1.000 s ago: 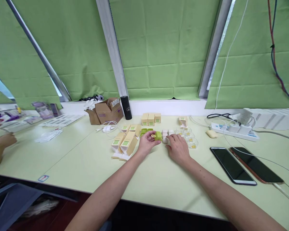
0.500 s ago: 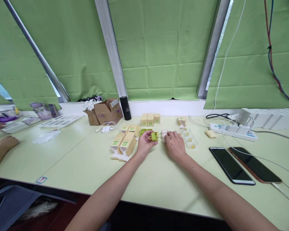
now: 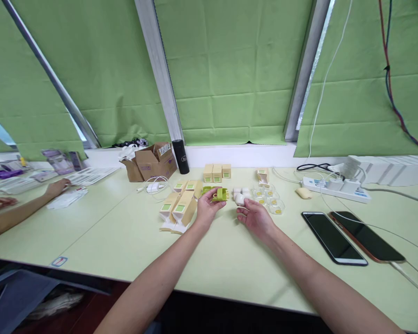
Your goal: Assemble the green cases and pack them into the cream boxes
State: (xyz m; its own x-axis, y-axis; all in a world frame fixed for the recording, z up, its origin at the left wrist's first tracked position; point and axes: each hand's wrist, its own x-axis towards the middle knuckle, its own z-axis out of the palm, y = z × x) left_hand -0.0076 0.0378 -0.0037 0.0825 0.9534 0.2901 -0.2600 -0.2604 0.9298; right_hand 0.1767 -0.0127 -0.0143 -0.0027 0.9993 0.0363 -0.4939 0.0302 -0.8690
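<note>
My left hand is closed on a small yellow-green case, held just above the table with its open side turned toward the right. Between the fingertips of my right hand is a small white rounded case, its palm turned partly upward. Several more white cases stand just behind that one. Another yellow-green piece lies behind my left hand, partly hidden by it. To the right of the white cases sit several clear plastic shells with yellow marks inside.
Several cream cartons lie left of my hands, and others stand behind. Two phones, a power strip and cables are at right. A cardboard box and black bottle stand at back left. A co-worker's arm reaches in.
My right hand has picked up a white case from the group and turned palm partly up. My left hand has shifted slightly left with the green case. The co-worker's hand has reached farther forward.
</note>
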